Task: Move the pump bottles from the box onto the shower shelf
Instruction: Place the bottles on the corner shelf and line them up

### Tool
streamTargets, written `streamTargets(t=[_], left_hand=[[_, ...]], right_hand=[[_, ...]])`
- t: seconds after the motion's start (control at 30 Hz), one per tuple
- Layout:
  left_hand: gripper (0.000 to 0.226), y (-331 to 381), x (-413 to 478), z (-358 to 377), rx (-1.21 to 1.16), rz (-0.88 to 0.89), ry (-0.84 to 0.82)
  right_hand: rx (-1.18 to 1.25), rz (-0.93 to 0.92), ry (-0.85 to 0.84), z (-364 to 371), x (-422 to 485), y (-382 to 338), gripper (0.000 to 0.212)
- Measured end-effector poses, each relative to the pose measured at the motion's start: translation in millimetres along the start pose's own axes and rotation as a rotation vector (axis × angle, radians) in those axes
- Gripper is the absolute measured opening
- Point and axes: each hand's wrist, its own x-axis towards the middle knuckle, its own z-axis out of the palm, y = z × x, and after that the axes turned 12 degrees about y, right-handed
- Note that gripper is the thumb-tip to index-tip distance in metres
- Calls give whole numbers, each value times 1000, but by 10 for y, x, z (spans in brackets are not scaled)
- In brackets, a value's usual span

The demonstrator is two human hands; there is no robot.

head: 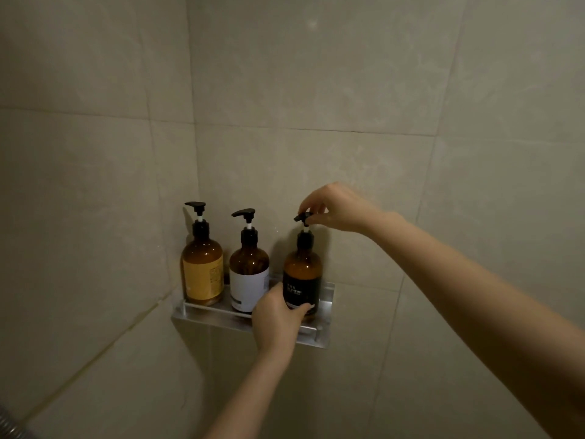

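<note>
Three amber pump bottles stand upright on a metal shower shelf (323, 340) fixed in the tiled corner. The yellow-label bottle (202, 270) is at the left, the white-label bottle (248, 277) in the middle, the black-label shampoo bottle (302, 274) at the right. My left hand (277, 321) wraps the base of the black-label bottle from the front. My right hand (335, 207) pinches that bottle's black pump head from above. The box is out of view.
Beige tiled walls meet in a corner just left of the shelf. A ribbed metal shower hose (9, 424) shows at the bottom left edge. The shelf has a low front rail.
</note>
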Motion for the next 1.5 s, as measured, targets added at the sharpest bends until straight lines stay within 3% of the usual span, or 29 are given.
streamTargets(t=[0.47,1.5], left_hand=[[38,-59,84,5,-8,33,-31],[46,-72,59,54,15,39,-21]], right_hand=[[-32,-57,-25,-27,40,80,31],[87,-156,109,54,-81,310,29]])
